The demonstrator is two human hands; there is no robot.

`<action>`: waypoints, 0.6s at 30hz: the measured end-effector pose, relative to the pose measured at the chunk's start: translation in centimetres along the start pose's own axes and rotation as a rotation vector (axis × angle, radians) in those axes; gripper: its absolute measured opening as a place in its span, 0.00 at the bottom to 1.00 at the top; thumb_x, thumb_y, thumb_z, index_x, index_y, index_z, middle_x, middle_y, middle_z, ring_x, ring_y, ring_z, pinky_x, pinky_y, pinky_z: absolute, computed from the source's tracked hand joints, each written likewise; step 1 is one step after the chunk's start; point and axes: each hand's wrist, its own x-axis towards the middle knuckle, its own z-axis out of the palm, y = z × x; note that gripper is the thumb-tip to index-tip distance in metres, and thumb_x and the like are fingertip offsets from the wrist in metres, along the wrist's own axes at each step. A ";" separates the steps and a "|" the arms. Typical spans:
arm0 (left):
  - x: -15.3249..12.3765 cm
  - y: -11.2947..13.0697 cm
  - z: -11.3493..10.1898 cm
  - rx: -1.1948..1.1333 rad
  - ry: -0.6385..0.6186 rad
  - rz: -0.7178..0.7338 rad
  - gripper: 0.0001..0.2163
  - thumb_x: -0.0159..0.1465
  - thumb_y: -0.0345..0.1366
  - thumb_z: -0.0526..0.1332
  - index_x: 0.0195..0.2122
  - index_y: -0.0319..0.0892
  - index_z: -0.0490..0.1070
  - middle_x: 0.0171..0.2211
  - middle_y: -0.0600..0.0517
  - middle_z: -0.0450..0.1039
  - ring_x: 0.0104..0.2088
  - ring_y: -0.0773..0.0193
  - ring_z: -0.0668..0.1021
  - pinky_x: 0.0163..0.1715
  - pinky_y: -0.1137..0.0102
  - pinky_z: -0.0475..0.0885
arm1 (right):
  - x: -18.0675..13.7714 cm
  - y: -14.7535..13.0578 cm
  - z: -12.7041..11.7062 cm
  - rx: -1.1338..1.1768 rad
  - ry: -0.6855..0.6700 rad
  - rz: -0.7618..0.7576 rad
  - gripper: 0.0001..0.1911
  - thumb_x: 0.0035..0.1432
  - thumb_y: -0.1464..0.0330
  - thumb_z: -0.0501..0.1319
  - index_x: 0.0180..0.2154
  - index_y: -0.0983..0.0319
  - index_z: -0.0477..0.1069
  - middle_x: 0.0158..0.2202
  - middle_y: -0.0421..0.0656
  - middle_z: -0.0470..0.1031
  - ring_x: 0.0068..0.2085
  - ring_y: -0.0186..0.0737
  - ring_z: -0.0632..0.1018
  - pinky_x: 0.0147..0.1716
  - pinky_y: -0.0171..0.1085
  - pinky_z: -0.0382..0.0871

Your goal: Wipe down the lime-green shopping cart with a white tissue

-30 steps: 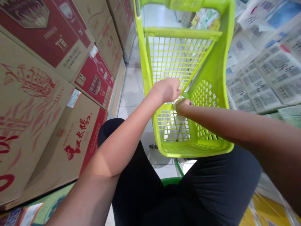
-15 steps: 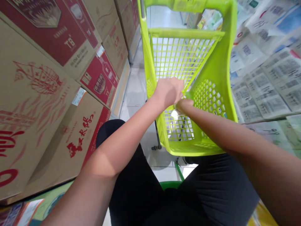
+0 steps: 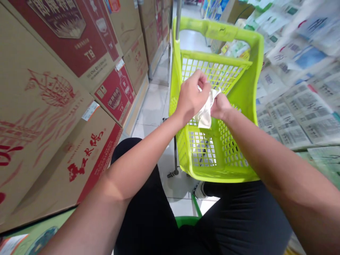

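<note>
A crumpled white cloth (image 3: pixel 205 115) hangs between my two hands, above the shopping cart's (image 3: pixel 223 175) lime-green plastic basket. My left hand (image 3: pixel 193 94) is closed on it from the left, with curled fingers and the thumb toward the cloth. On the other side, my right hand (image 3: pixel 221 107) grips its right edge; the fingertips are partly hidden behind the cloth. Both forearms reach forward over the basket's near rim. The cloth's lower end dangles loose.
Stacked cartons (image 3: pixel 87 152) line the left side. On the right, plastic-wrapped packs (image 3: pixel 305 109) with handwritten prices slope upward. My knees are close to the cart, with a green stool (image 3: pixel 187 221) beneath me. Tiled floor (image 3: pixel 148 115) runs between cart and cartons.
Both hands have risen and moved apart slightly. The white cloth, mostly hidden before, now shows between them. The cart appears lower in view.
</note>
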 end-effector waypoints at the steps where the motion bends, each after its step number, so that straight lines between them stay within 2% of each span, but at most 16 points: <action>1: 0.3 -0.1 0.0 -0.003 0.027 -0.023 0.12 0.77 0.32 0.48 0.48 0.46 0.72 0.47 0.51 0.79 0.46 0.63 0.78 0.46 0.66 0.70 | -0.8 0.2 -0.9 0.071 0.037 0.007 0.41 0.73 0.73 0.20 0.74 0.73 0.53 0.51 0.57 0.83 0.51 0.50 0.80 0.50 0.43 0.71; 3: 1.0 -0.3 0.1 0.009 0.053 -0.043 0.14 0.77 0.31 0.47 0.51 0.46 0.72 0.52 0.50 0.78 0.51 0.63 0.77 0.49 0.66 0.69 | -2.7 0.5 -2.3 0.238 0.096 0.033 0.40 0.72 0.73 0.20 0.76 0.77 0.49 0.51 0.60 0.82 0.51 0.55 0.79 0.53 0.49 0.69; 5: 1.7 -0.6 0.2 0.024 0.034 -0.018 0.14 0.76 0.30 0.48 0.52 0.46 0.72 0.54 0.48 0.78 0.54 0.63 0.76 0.51 0.67 0.70 | -5.0 0.7 -3.1 0.378 0.095 0.066 0.37 0.76 0.66 0.28 0.75 0.77 0.51 0.51 0.63 0.82 0.53 0.62 0.78 0.55 0.55 0.67; 7: 2.3 -1.2 0.6 0.017 -0.021 0.039 0.13 0.74 0.29 0.50 0.51 0.46 0.73 0.54 0.47 0.78 0.54 0.62 0.77 0.52 0.66 0.70 | -7.3 0.6 -3.3 0.564 0.060 0.110 0.38 0.77 0.57 0.36 0.73 0.75 0.57 0.51 0.64 0.82 0.56 0.68 0.76 0.56 0.60 0.66; 9: 2.8 -1.9 1.0 -0.002 -0.125 0.095 0.11 0.72 0.31 0.54 0.49 0.46 0.74 0.51 0.48 0.80 0.51 0.60 0.79 0.51 0.65 0.72 | -9.1 0.4 -3.2 0.875 0.035 0.110 0.41 0.75 0.48 0.41 0.71 0.72 0.62 0.51 0.63 0.81 0.60 0.70 0.74 0.58 0.62 0.65; 11: 3.0 -2.6 1.5 -0.014 -0.248 0.120 0.07 0.69 0.33 0.58 0.44 0.46 0.75 0.47 0.50 0.81 0.45 0.58 0.80 0.48 0.64 0.73 | -10.2 -0.1 -3.0 1.284 0.035 0.018 0.43 0.71 0.41 0.46 0.68 0.66 0.67 0.50 0.59 0.82 0.62 0.68 0.75 0.60 0.63 0.66; 12: 3.1 -2.9 1.7 -0.031 -0.270 0.124 0.06 0.67 0.32 0.59 0.42 0.46 0.75 0.45 0.51 0.82 0.43 0.59 0.80 0.46 0.64 0.74 | -10.6 -0.3 -2.9 1.490 0.033 -0.051 0.41 0.69 0.40 0.49 0.66 0.63 0.69 0.50 0.56 0.83 0.62 0.66 0.75 0.61 0.62 0.67; 13: 3.1 -3.1 1.9 -0.060 -0.253 0.126 0.06 0.66 0.31 0.59 0.40 0.46 0.75 0.42 0.52 0.82 0.41 0.59 0.80 0.44 0.64 0.74 | -10.9 -0.5 -2.7 1.673 0.030 -0.118 0.38 0.66 0.40 0.53 0.64 0.60 0.71 0.50 0.53 0.83 0.61 0.64 0.77 0.62 0.62 0.67; 15: 3.2 -3.4 2.2 -0.145 -0.095 0.125 0.08 0.65 0.27 0.57 0.38 0.46 0.73 0.38 0.53 0.80 0.38 0.62 0.80 0.43 0.65 0.74 | -11.2 -0.7 -2.6 1.927 0.034 -0.190 0.31 0.63 0.46 0.59 0.59 0.56 0.74 0.49 0.47 0.85 0.59 0.60 0.79 0.63 0.61 0.68; 17: 3.4 -3.6 2.4 -0.211 0.079 0.133 0.10 0.65 0.24 0.54 0.35 0.46 0.71 0.34 0.53 0.78 0.37 0.63 0.79 0.42 0.66 0.74 | -11.6 -0.6 -2.6 2.021 0.050 -0.159 0.27 0.59 0.51 0.62 0.56 0.55 0.76 0.47 0.45 0.86 0.57 0.60 0.81 0.63 0.61 0.69; 18: 3.6 -3.7 2.5 -0.217 0.121 0.150 0.11 0.65 0.23 0.54 0.34 0.47 0.69 0.33 0.53 0.76 0.36 0.64 0.78 0.42 0.66 0.74 | -11.9 -0.5 -2.6 2.028 0.069 -0.119 0.27 0.57 0.53 0.62 0.56 0.56 0.76 0.45 0.45 0.86 0.56 0.60 0.81 0.63 0.61 0.71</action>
